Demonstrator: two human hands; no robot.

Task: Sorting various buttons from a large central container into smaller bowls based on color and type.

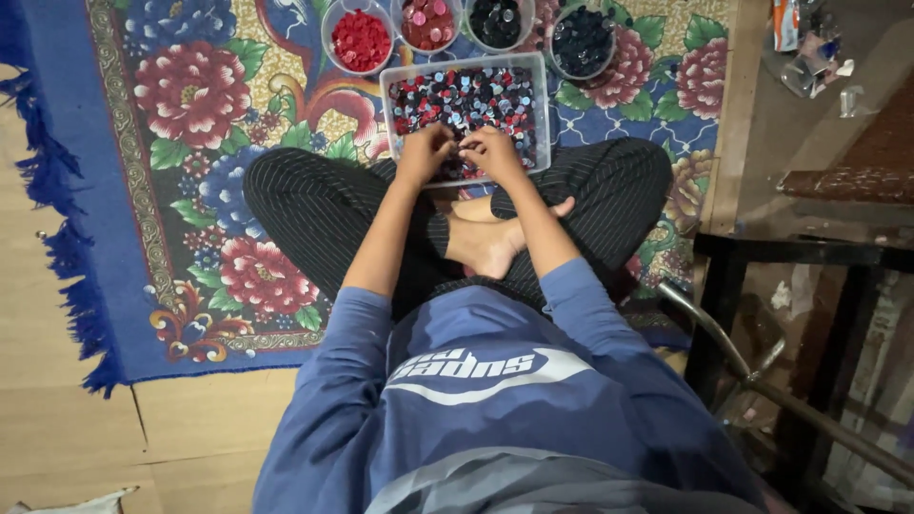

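I sit cross-legged on a flowered rug. A clear rectangular tray full of mixed red, pink, dark and grey buttons rests in front of my knees. My left hand and my right hand both reach into the tray's near edge, fingers curled among the buttons, fingertips close together. Whether either hand pinches a button is too small to tell. Beyond the tray stand clear round cups: one with red buttons, one with pink buttons, one with black buttons, one with dark blue buttons.
The blue-bordered flowered rug lies on a pale wood floor. A dark table frame with a glass top stands at the right, with a metal bar leaning by it and small clutter on top.
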